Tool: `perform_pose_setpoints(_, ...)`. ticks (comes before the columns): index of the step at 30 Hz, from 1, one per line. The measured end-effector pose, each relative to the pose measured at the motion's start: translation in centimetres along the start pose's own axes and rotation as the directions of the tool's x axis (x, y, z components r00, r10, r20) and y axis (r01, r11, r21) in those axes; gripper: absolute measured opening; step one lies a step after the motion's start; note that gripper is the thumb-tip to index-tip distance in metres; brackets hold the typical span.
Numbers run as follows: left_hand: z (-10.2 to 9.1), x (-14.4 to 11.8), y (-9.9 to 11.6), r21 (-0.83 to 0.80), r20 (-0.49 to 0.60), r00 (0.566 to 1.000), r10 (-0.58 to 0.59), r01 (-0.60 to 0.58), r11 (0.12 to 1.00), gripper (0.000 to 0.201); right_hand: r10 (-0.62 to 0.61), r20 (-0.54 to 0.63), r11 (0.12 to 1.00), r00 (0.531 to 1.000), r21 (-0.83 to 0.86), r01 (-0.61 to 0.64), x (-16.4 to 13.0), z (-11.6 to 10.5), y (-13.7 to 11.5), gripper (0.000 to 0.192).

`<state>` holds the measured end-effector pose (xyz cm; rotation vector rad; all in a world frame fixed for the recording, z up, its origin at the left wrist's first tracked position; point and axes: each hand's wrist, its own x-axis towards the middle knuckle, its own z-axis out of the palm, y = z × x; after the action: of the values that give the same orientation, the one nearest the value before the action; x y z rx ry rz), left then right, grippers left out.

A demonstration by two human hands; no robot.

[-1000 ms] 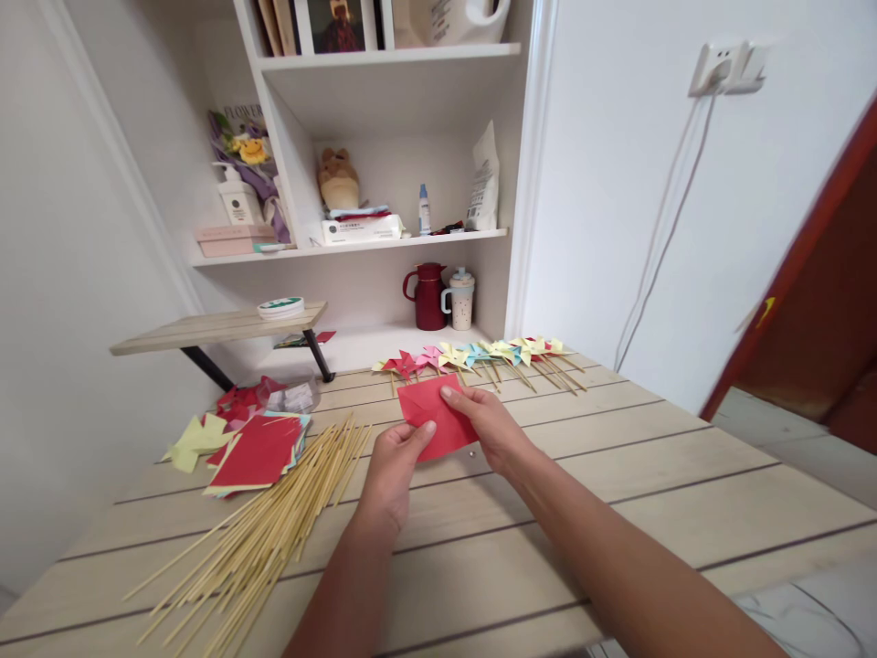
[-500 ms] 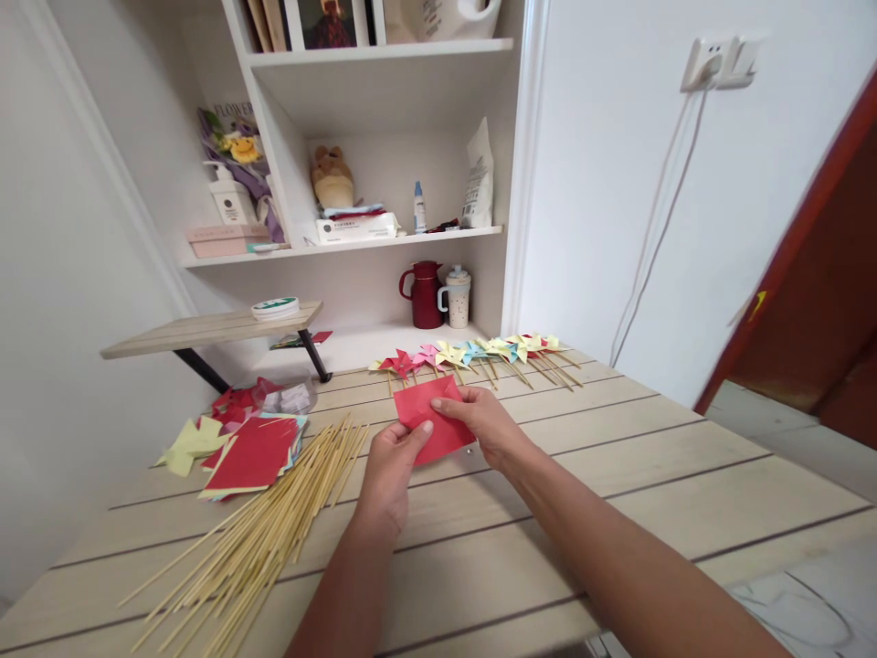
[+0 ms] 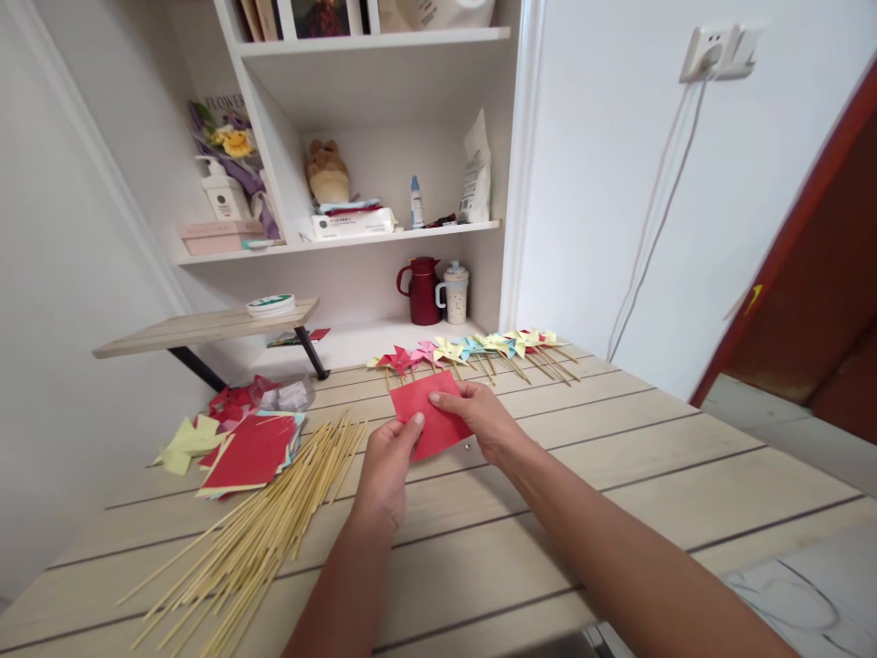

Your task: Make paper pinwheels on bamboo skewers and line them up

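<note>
Between my two hands, a square of red paper is held above the table. My left hand pinches its left edge, thumb on top. On the right side, my right hand grips the sheet with its thumb lying across the face; the fingers of both hands are mostly hidden beneath. To the left lie a heap of thin wooden sticks and a stack of coloured paper squares with red uppermost. Beyond my hands, a row of finished paper pinwheels on sticks lies along the table's back.
A small raised wooden stand with a round white tape roll on it stands back left. Beneath it sit a clear tub of small white pieces and a pale yellow cut paper. A red jug and a cup stand behind.
My left thumb has slid slightly on the red paper, and the paper looks flatter. Both hands keep hold of it; the whole view has shifted a little.
</note>
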<state>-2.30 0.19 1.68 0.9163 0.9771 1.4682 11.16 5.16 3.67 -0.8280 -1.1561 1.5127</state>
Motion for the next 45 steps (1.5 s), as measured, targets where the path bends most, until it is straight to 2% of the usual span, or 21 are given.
perform_pose_setpoints(10, -0.06, -0.03, 0.11, -0.005, 0.012, 1.000, -0.008, 0.008, 1.000, 0.040, 0.006, 0.004, 1.000, 1.000, 0.002, -0.006, -0.01, 0.01, -0.05, 0.032)
perform_pose_setpoints(17, 0.03, 0.01, 0.17, -0.031, 0.027, 0.999, -0.021, 0.022, 0.999, 0.043, 0.017, 0.018, 1.000, 1.000, -0.018, -0.017, -0.03, 0.03, -0.06, 0.025)
perform_pose_setpoints(26, 0.35, -0.34, 0.52, -0.023, 0.028, 1.000, -0.010, 0.011, 1.000, 0.044, 0.008, 0.039, 1.000, 0.999, -0.005, -0.008, -0.05, 0.06, -0.03, 0.028)
perform_pose_setpoints(33, 0.58, -0.29, 0.55, -0.060, 0.070, 0.997, -0.025, 0.029, 0.998, 0.038, -0.004, 0.034, 1.000, 0.999, 0.000, 0.004, 0.09, -0.04, 0.06, 0.029)
perform_pose_setpoints(41, 0.12, -0.23, 0.26, -0.027, 0.054, 0.998, -0.040, 0.042, 0.999, 0.037, 0.049, 0.004, 0.999, 0.999, -0.005, -0.049, -0.01, 0.13, 0.01, 0.031)
perform_pose_setpoints(45, -0.03, -0.12, 0.22, -0.026, 0.019, 0.999, -0.034, 0.034, 0.999, 0.040, 0.044, 0.056, 0.999, 0.997, -0.024, -0.043, -0.01, 0.03, 0.11, 0.032)
